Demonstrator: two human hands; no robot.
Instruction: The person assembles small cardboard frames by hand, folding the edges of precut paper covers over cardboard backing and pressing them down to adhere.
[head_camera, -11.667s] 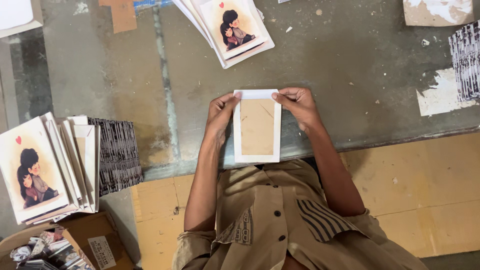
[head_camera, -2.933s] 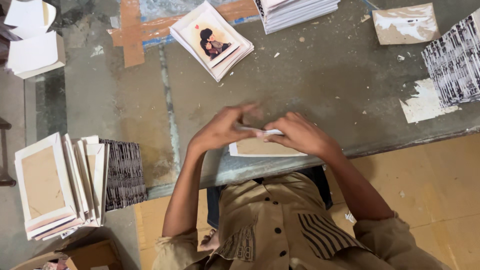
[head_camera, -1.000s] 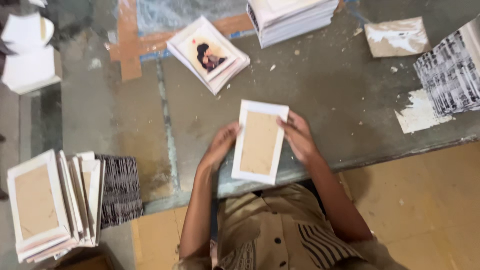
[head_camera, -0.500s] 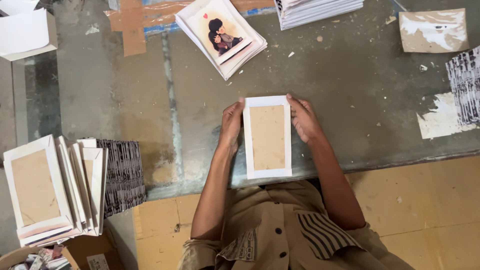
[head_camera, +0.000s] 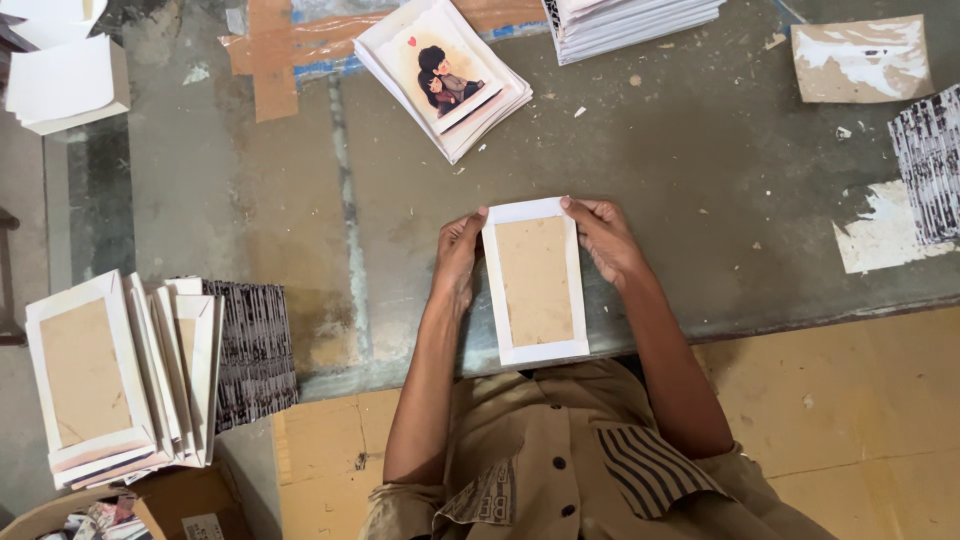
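Since half a second ago the board (head_camera: 534, 281) has barely shifted: it lies flat in the same spot at the near edge of the table (head_camera: 700, 170), and both hands have stayed at its upper corners. A second ago it sat tilted; now its long sides run straight away from the person.

The board is a tall rectangle, brown card in the middle with a white folded border all round. Its lower end reaches just past the table edge, over the person's beige shirt (head_camera: 560, 470).

The left hand (head_camera: 458, 262) lies along the board's left side, fingers loosely curled and close together, with the thumb tip resting on the white border at the top left corner. The right hand (head_camera: 603, 238) mirrors it on the right side, fingers half bent, the thumb pressing the top right corner. Neither hand is closed round the board; both pinch or press its edges only.

Further up the table sits a fanned stack of picture cards (head_camera: 442, 75) showing a drawn couple. To the far left, a pile of finished boards (head_camera: 120, 375) leans against a dark striped bundle (head_camera: 255, 345). A stack of white sheets (head_camera: 630, 18) lies at the table's far edge.
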